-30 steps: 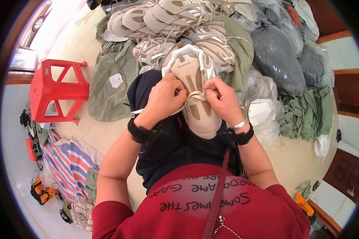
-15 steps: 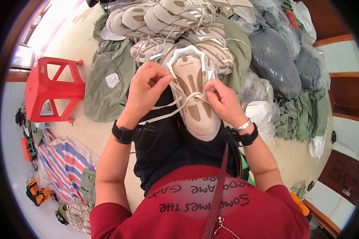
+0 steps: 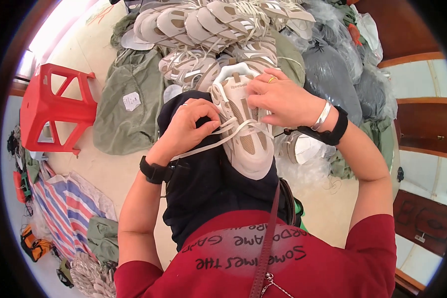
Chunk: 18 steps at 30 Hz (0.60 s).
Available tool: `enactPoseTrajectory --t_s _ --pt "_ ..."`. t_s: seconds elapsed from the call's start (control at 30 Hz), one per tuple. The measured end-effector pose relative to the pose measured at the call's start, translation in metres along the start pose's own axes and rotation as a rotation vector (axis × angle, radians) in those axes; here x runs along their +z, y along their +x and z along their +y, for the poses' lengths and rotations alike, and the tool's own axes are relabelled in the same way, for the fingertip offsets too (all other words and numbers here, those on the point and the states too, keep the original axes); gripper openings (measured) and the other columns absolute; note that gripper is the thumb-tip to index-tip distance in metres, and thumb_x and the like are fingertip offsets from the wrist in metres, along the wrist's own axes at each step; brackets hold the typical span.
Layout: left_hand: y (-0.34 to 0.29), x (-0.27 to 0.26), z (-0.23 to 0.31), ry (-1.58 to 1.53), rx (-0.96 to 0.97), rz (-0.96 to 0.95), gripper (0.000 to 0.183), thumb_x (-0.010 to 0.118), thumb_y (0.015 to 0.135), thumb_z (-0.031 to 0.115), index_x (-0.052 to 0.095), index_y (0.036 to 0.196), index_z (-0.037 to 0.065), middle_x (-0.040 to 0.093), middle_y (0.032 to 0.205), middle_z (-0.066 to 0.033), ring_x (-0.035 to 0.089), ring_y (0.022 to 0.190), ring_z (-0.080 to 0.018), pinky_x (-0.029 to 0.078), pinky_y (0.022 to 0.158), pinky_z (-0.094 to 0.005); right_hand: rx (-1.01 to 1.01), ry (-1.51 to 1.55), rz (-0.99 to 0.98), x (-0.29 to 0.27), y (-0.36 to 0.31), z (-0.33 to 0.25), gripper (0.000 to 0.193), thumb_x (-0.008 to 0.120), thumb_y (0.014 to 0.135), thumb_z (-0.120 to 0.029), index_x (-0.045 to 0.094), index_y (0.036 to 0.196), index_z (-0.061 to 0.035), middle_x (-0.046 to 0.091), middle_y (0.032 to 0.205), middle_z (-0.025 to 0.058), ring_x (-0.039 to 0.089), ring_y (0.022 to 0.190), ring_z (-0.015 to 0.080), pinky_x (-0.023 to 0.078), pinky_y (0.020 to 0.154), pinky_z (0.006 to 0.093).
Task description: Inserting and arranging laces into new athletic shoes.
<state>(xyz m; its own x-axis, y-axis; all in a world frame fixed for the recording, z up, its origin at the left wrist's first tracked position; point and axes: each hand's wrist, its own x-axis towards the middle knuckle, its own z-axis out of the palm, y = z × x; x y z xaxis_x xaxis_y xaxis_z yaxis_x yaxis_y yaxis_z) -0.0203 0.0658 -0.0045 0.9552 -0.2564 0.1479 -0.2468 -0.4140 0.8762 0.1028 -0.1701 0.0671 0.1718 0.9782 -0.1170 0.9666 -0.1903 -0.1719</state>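
Note:
A beige sneaker (image 3: 249,158) rests on my dark-trousered lap, toe toward me. Its pale shoelace (image 3: 201,150) crosses the tongue, with a loose end trailing left over my thigh. My left hand (image 3: 193,124) is closed beside the sneaker's left edge, thumb and fingers pinched at the lace. My right hand (image 3: 288,99) lies over the right side of the opening and tongue, fingers bent down and thumb lower, near the crossed lace. Whatever is between the right fingertips is hidden by the hand.
Beyond the sneaker lies a pile of similar sneakers (image 3: 203,25). A red plastic stool (image 3: 54,107) lies on its side at left, near a green cloth bag (image 3: 129,119). Dark plastic bags (image 3: 330,69) stand at right. A striped sheet (image 3: 69,203) covers floor at lower left.
My right hand has moved up and left from the sneaker's right edge onto its tongue area. My left hand has dropped lower beside the laces. The view has shifted slightly.

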Motion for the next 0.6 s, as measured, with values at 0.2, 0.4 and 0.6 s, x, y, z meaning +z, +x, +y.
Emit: enactPoseTrajectory --t_s 0.2,0.4,0.6 --pt "-0.002 0.003 -0.008 -0.112 0.000 0.033 0.006 0.066 0.082 0.009 0.062 0.084 0.004 0.064 0.092 -0.0043 0.055 0.091 -0.0205 0.040 0.089 -0.0319 -0.087 -0.101 -0.070 0.002 0.003 0.003 0.025 0.073 0.065 -0.015 0.056 0.083 -0.0110 0.052 0.096 0.0034 0.051 0.106 0.0238 0.035 0.099 0.0421" --pt "-0.005 0.005 -0.012 -0.083 0.042 0.069 0.007 0.066 0.082 0.010 0.062 0.083 0.005 0.065 0.086 -0.0038 0.056 0.087 -0.0200 0.040 0.086 -0.0316 -0.106 -0.099 -0.144 0.006 0.002 0.006 0.020 0.074 0.066 -0.019 0.059 0.077 -0.0125 0.053 0.089 0.0020 0.053 0.099 0.0231 0.037 0.091 0.0399" --pt "0.001 0.006 -0.013 -0.082 0.060 0.105 0.007 0.067 0.080 0.010 0.062 0.080 0.005 0.065 0.082 -0.0049 0.057 0.083 -0.0215 0.041 0.084 -0.0320 0.016 -0.128 -0.029 0.016 0.000 0.001 0.017 0.064 0.075 -0.022 0.059 0.061 -0.0125 0.051 0.080 0.0018 0.052 0.089 0.0217 0.036 0.089 0.0398"
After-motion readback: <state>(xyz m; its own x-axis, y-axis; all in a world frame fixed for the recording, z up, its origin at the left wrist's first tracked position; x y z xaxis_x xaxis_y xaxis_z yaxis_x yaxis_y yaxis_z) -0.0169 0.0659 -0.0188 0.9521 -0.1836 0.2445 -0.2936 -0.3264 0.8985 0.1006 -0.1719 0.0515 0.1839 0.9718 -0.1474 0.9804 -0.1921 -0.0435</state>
